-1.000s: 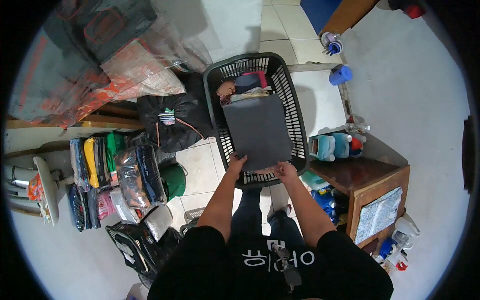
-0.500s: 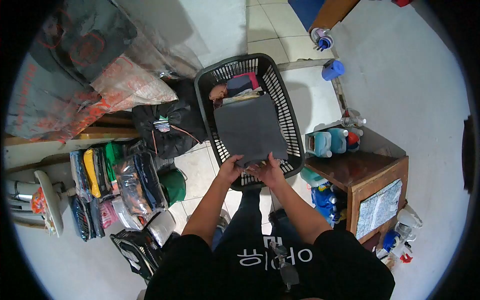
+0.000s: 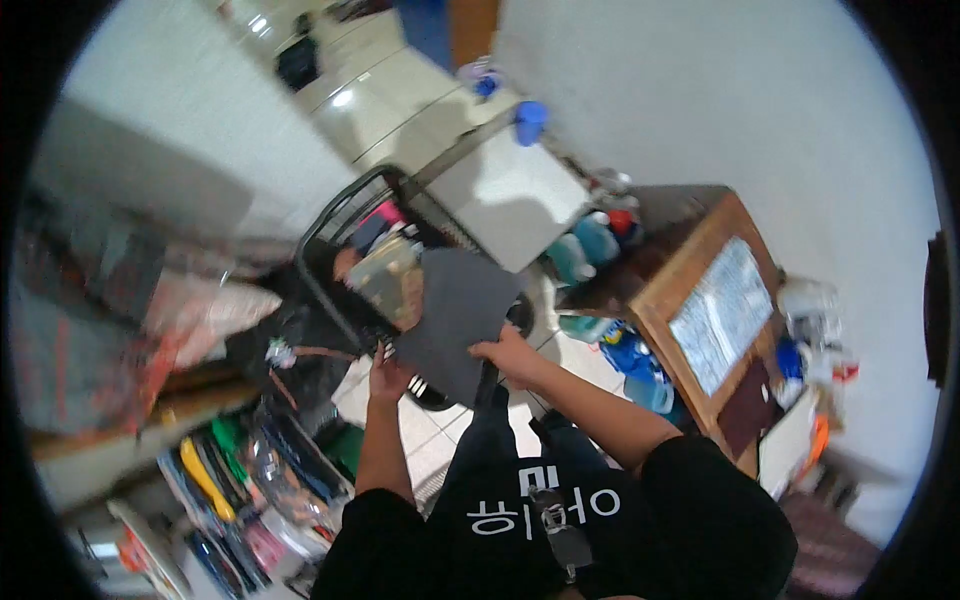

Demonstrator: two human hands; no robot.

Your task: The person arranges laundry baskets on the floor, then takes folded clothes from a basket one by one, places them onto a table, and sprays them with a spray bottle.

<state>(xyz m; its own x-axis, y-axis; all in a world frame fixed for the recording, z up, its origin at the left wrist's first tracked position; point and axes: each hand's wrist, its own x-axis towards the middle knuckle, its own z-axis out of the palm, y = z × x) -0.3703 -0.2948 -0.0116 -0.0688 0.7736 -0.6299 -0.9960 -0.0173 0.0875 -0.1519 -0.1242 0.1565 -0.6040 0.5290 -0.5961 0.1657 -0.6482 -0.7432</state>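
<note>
A folded dark grey cloth (image 3: 455, 310) is held flat over the near right part of a black plastic laundry basket (image 3: 325, 215). My right hand (image 3: 508, 358) grips its near right edge, thumb on top and the other fingers hidden underneath. At the cloth's left edge is my left hand (image 3: 390, 376), slightly blurred, closed on the edge with a few fingertips showing. Inside the basket, a beige patterned folded cloth (image 3: 392, 280) lies beside the grey one. Dark and pink folded clothes (image 3: 380, 225) sit farther back.
A wooden cabinet (image 3: 640, 300) with bottles of blue liquid (image 3: 590, 240) stands on the right. Black bags (image 3: 310, 355) lie left of the basket. Packed clothes (image 3: 215, 470) are stacked at lower left. A blue cup (image 3: 531, 122) stands beyond, near the wall.
The view has turned and the basket appears farther left. The grey cloth has shifted towards me and right relative to the basket, uncovering the beige cloth. My hands have spread apart along its edges.
</note>
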